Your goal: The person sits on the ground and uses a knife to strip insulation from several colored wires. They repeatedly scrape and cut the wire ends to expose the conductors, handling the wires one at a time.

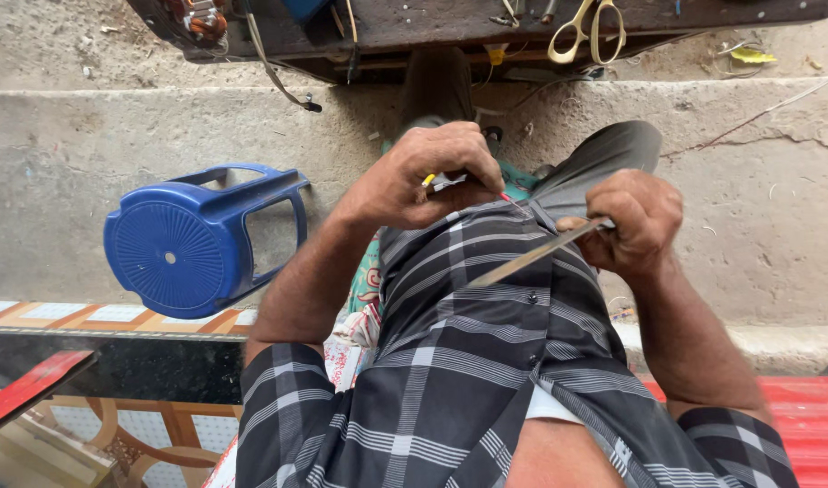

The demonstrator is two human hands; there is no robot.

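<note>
**Blade and small wire piece held at chest, work mid-way**

We see both hands up in centre frame, in front of a checked shirt (486,361). Left hand (423,176), centre-left of frame, has its grip closed tight round a small piece with yellow and red wire ends (429,180) poking out between fingers; most of that piece is hidden in the fist, so we cannot tell what it is. Right hand (635,221), centre-right, has its grip closed on the handle end of a thin metal blade (531,256), which slants down-left across the shirt, tip free, not touching the wire piece. We judge the work as under way: both items picked up and held, blade not yet applied to the piece. Left wrist bent inward, forearm rising from lower left; right forearm rising from lower right, knuckles up. Blue plastic stool (192,239) lies tipped at left on concrete floor (775,235). Yellow-handled scissors (590,27) rest on the dark surface (432,23) at top edge.
</note>
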